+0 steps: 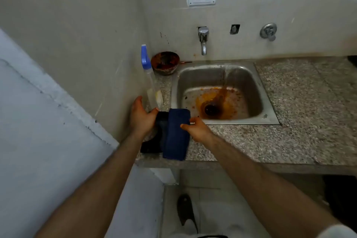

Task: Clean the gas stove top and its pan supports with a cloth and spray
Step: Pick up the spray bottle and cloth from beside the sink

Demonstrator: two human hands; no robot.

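I see a stained steel sink point(257, 83) at center, a tap point(203, 40) at twelve o'clock, a dirty bowl point(165, 62) at ten.

We find the folded blue cloth point(176, 134) at the near edge of the speckled granite counter point(289, 118), left of the square steel sink point(222, 91). The clear spray bottle with blue trigger point(149, 77) stands behind it; the round stained bowl point(165, 62) sits farther still, against the wall. The chrome wall tap point(203, 40) is above the sink's far side.
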